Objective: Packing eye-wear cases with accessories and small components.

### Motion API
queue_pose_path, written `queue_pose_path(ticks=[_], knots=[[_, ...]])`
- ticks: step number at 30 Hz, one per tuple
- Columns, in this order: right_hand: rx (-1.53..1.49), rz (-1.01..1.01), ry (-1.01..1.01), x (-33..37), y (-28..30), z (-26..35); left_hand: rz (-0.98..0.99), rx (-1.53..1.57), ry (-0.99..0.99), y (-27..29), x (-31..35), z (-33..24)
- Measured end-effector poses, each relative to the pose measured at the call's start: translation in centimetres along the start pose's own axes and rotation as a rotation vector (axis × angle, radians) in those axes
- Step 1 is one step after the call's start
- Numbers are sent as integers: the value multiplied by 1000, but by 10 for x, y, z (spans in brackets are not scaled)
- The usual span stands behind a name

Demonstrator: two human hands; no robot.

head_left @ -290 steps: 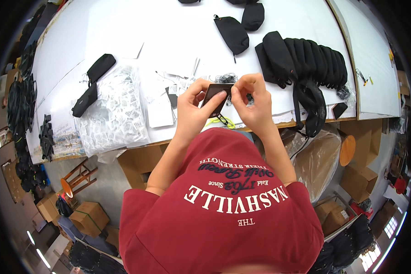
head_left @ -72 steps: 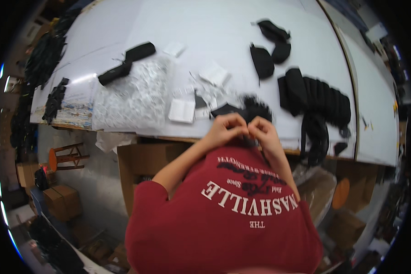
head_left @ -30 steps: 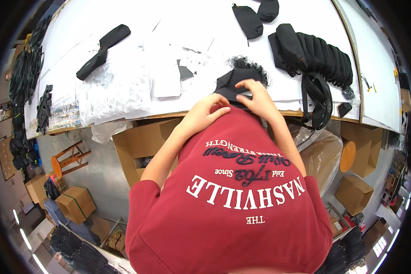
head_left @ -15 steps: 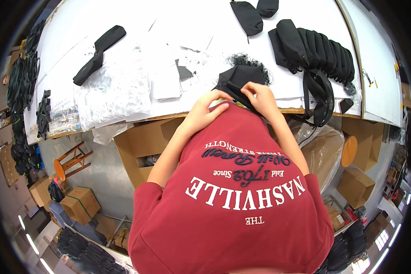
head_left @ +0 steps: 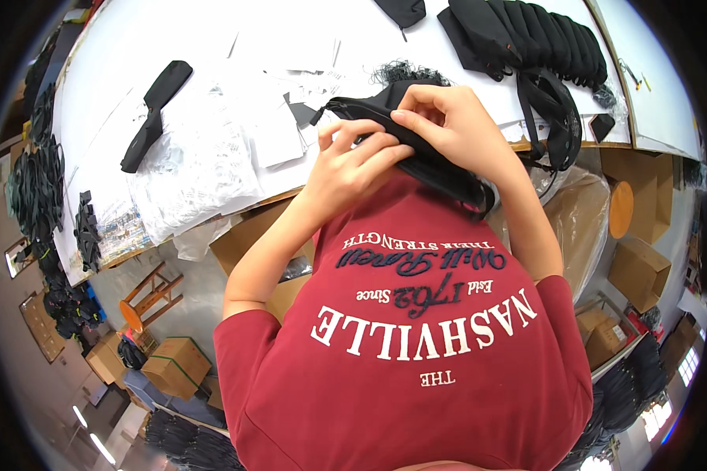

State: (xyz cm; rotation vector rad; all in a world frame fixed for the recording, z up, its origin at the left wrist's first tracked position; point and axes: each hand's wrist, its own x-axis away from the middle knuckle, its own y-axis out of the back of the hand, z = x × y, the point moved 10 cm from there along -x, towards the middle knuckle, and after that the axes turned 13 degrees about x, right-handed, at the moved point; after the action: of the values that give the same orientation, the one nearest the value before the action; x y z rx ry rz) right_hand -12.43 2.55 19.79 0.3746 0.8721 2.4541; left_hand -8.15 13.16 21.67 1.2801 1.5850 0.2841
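Note:
A black fabric pouch [head_left: 441,169], with what looks like a zipper along its edge, is held up at the front edge of the white table, close against my red shirt. My left hand [head_left: 357,161] grips its near side with bent fingers. The thumb and forefinger of my right hand [head_left: 452,125] pinch its upper edge. What lies under the fingertips is partly hidden. Just beyond the pouch is a tangle of black thread ends [head_left: 404,73].
Several black pouches [head_left: 546,39] stand in a row at the back right, with black straps [head_left: 556,118] hanging over the edge. A clear plastic bag of white pieces [head_left: 192,177] lies left, beside a twisted black pouch [head_left: 165,86]. Cardboard boxes [head_left: 636,271] and a wooden stool [head_left: 145,302] stand below.
The pouch has been lifted and turned so its long edge runs slantwise before me. Both hands have come higher onto it, the left now gripping it. The view has shifted slightly.

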Motion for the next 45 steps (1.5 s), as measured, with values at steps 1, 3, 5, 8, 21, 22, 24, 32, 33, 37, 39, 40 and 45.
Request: queue_pose_path(ticks=[1,3,5,8,21,22,24,32,33,37,39,40,45], knots=[[-19,4,-5,1,-2,-1,10,46,-27,-1,2,-4],[-89,18,-6,3,-10,-4,-11,114,-72,0,4,-9],[-158,33,-6,5,-17,-5,-9,110,-41,2,4,-9],[-247,-14,-17,8,-16,-7,-34,162,43,5,3,-4],[-288,499,42,74,-23,-49,-168,487,403,37,26,40],[-242,522,30,81,-23,-53,-173,493,448,38,30,47],[-186,498,-1,86,-20,-56,-143,539,473,38,31,55],[-357,605,-1,86,-33,-59,46,940,923,9,65,91],[-322,579,4,85,-31,-61,47,969,947,8,68,94],[-218,372,-220,76,-24,-98,29,954,1033,13,68,97],[-388,254,-300,70,1,-100,-10,909,1026,17,71,103],[-481,173,-342,68,16,-99,-36,870,1022,20,72,107],[-683,100,-269,68,35,-107,53,681,993,21,64,109]])
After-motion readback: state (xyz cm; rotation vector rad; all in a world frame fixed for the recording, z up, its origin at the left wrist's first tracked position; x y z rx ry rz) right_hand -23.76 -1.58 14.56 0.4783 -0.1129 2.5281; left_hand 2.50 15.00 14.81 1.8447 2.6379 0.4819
